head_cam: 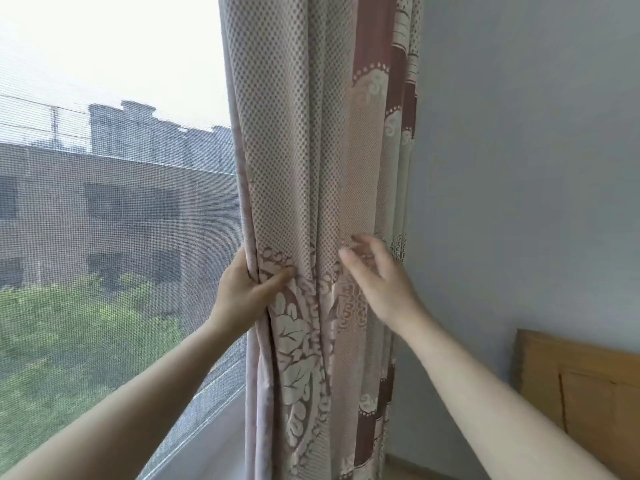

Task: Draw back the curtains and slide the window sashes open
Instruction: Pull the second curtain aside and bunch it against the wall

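A pink and beige patterned curtain hangs bunched in folds against the right side of the window, next to the wall. My left hand grips the curtain's left edge, thumb pressed on the front of the fabric. My right hand is at the folds further right, fingers spread and resting lightly on the cloth without holding it. The window to the left is uncovered and shows a fine insect mesh, with buildings and trees beyond. No sash frame or handle is visible.
A pale blue wall stands right of the curtain. A wooden headboard sits at the lower right. The window's lower track and sill run diagonally under my left forearm.
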The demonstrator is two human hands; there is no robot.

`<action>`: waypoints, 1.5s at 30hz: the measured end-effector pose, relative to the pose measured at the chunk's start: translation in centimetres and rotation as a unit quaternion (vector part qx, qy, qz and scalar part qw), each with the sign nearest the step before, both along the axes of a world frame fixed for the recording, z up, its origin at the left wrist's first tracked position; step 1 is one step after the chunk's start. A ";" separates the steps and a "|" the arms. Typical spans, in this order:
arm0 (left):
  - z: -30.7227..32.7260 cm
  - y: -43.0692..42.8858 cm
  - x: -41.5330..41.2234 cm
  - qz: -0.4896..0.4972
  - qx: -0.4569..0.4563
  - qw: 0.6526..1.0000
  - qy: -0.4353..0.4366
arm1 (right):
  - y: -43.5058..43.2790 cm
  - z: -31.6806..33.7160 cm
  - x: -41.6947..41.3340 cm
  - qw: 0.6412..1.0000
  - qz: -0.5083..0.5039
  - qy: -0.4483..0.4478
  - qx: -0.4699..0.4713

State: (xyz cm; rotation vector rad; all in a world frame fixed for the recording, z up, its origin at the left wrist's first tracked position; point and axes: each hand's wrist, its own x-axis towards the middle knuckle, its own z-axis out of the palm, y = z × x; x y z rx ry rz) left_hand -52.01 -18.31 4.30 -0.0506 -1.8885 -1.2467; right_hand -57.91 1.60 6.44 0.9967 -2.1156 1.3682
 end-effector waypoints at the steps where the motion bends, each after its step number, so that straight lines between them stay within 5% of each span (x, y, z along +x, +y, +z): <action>1: -0.5 -0.3 0.6 0.000 0.009 1.000 -0.009 | -0.3 1.7 0.7 1.000 0.000 0.020 -0.007; 6: -1.8 -0.5 1.9 0.009 0.046 0.998 -0.042 | -4.6 6.9 4.2 0.997 0.036 0.071 -0.003; 12: -2.2 0.3 2.7 -0.034 0.011 0.999 -0.031 | -11.9 10.9 5.7 0.987 -0.049 0.129 -0.082; 18: -2.8 -0.1 2.8 -0.040 -0.008 0.999 0.022 | -13.2 11.5 3.8 0.927 -0.100 0.338 -0.129; 24: -3.0 -1.6 1.0 0.006 -0.103 0.993 0.050 | -14.0 11.5 2.7 0.883 -0.115 0.454 -0.044; 45: 0.0 0.5 -14.7 -0.002 -0.166 0.984 0.065 | -11.5 13.4 -12.8 0.867 -0.191 0.454 -0.077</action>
